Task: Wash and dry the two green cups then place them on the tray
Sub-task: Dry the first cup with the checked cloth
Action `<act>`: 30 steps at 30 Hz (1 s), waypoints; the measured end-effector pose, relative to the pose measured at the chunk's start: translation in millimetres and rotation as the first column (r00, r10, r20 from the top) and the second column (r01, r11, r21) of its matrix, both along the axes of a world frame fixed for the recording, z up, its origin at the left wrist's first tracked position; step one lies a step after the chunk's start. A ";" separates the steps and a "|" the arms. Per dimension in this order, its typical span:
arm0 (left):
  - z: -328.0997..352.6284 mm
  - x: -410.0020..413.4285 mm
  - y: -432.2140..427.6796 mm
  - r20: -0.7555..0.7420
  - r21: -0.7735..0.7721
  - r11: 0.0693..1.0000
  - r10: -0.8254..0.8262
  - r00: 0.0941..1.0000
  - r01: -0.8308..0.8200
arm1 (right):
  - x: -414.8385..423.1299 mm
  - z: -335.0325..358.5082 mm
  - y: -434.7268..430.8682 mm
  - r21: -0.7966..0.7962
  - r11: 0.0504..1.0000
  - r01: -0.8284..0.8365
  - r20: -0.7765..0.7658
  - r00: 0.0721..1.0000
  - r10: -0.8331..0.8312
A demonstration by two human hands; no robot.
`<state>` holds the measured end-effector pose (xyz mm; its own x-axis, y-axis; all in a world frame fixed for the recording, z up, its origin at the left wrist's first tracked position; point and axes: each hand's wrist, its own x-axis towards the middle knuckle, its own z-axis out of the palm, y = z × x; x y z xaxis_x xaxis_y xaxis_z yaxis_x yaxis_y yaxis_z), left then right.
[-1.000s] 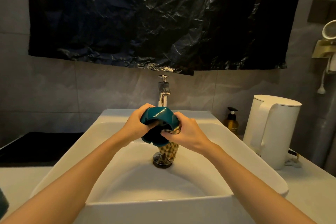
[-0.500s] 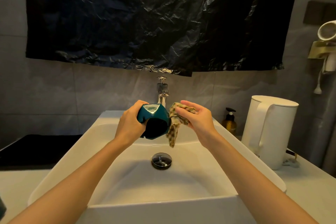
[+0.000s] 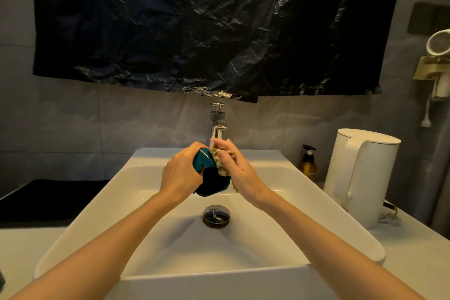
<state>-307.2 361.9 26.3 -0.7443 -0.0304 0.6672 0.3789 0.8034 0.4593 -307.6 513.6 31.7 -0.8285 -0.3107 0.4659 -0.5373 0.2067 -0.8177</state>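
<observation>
In the head view, the person's two bare arms reached forward over a white rectangular ceramic sink (image 3: 341, 217) set on a pale table (image 3: 414, 265). The left hand (image 3: 181, 174) was curled round a glossy dark-green cup (image 3: 204, 163) and gripped it by its side wall. The cup hung in the air above the basin, in front of the chrome faucet (image 3: 217, 129) and above the round dark drain plug (image 3: 216, 215), touching neither.

The right hand (image 3: 243, 173) was closed on a small beige checked cloth (image 3: 222, 165), bunched under its fingers and pressed against the cup's right side. Both hands therefore met at the cup, the left one carrying it and the right one working on it. The cup's long axis appeared tilted, with the base up and away toward the faucet and the dark mouth down and toward the person. By that reading the cloth lay on the outer wall, and the open mouth was just below the right hand, which seemed the nearer one for wiping inside. No water could be seen running, so this looked like the drying step.

A flat black slab (image 3: 48, 197), possibly the tray, lay on the table to the left of the sink, on the left hand's side. A white electric kettle (image 3: 360, 175) and an amber pump bottle (image 3: 308, 165) stood to the right. A second green cup could not be made out.
</observation>
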 end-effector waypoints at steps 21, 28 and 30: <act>3.7 10.0 5.6 -0.020 -0.169 0.984 0.054 0.998 -0.056 | -13.5 -2.5 -1.6 0.056 0.968 0.243 -0.190 0.955 -0.228; 3.5 10.7 7.9 -0.021 -0.254 0.965 0.065 0.998 -0.068 | -12.3 -3.3 -8.1 0.064 0.958 0.278 -0.297 0.922 -0.248; 5.1 11.3 8.3 -0.023 -0.251 0.965 0.077 0.997 -0.080 | -12.8 -3.8 -6.8 0.047 0.952 0.302 -0.268 0.922 -0.279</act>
